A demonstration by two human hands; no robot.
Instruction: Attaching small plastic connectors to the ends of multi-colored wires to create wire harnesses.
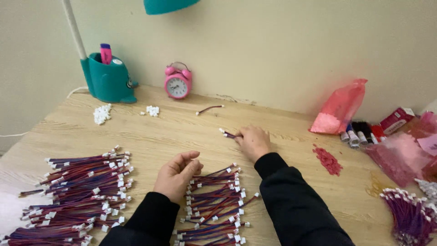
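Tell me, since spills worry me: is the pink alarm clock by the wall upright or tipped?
Upright. The pink alarm clock stands on its feet on the desk, bells on top, dial facing out.

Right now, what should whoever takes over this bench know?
Left hand: curled, palm up, seemingly empty, beside the middle wire pile.
Right hand: pinching one short wire lead on the table.
Done: a large wire pile lies at left with white connectors fitted.
Left: the bundle at the right edge, loose white connectors, one stray lead near the pink clock.
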